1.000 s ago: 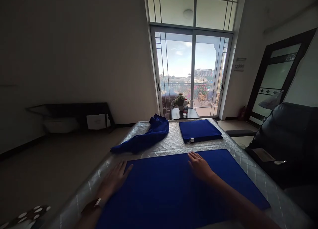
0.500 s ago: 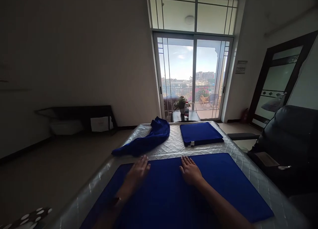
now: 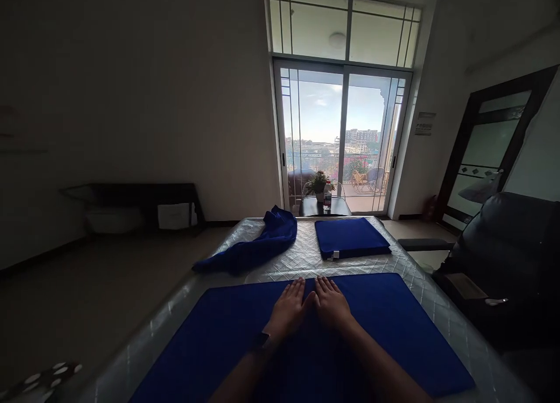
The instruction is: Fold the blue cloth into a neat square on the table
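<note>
A blue cloth [image 3: 376,327] lies spread flat over the near part of a silvery quilted mattress [image 3: 301,257]. Palm down near its far edge rests my left hand [image 3: 289,304], fingers stretched out, a dark band on the wrist. My right hand [image 3: 331,301] lies flat right beside it, with the thumbs close together. Neither hand grips anything. Beyond them on the mattress, a folded blue cloth [image 3: 352,237] with a white tag sits to the right. A crumpled blue cloth [image 3: 258,245] lies to the left.
A small dark table [image 3: 317,206] with a potted plant [image 3: 321,184] and a bottle [image 3: 327,196] stands past the mattress, before glass sliding doors [image 3: 315,129]. A black armchair [image 3: 507,257] is at the right. A low dark shelf [image 3: 144,196] stands along the left wall.
My left hand has slid right across the spread cloth, from near its far left part to beside my right hand. The right hand has stayed nearly in place.
</note>
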Tool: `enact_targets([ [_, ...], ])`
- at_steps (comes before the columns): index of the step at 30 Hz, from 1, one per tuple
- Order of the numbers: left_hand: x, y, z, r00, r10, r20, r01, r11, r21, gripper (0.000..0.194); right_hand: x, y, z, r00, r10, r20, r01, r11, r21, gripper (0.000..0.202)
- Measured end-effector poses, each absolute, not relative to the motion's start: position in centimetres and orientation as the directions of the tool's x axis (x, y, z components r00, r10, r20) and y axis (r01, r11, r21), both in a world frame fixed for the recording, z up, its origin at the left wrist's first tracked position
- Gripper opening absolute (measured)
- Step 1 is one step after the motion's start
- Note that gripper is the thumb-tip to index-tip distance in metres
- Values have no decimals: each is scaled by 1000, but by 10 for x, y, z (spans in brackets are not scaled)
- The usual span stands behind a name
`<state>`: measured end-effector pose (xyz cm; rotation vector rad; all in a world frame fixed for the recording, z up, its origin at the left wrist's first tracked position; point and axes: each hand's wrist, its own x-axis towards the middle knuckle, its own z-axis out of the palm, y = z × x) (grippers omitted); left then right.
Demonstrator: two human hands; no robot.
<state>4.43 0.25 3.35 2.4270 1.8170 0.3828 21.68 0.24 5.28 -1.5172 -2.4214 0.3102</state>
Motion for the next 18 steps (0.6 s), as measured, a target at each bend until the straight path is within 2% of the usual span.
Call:
enact_targets([
  [4, 4, 2, 37, 198, 976, 95, 961, -212, 177, 83, 221, 3, 55, -380, 923, 63, 864, 378, -334, 66],
  [8, -56, 1, 39, 103, 993, 57, 981, -111, 161, 82, 274, 10, 53, -318, 947, 44, 899, 316, -303, 69],
  [13, -142, -3, 37, -53, 997, 50, 991, 46, 129, 73, 393, 22, 47, -17, 999, 35, 993, 21, -113, 65],
  [16, -175, -2, 30, -134, 986, 100, 985, 121, 122, 71, 436, 28, 41, 109, 993, 44, 991, -105, -81, 65],
  [18, -186, 1, 24, -144, 980, 135, 983, 126, 133, 74, 444, 30, 36, 130, 989, 69, 989, -124, -84, 66],
])
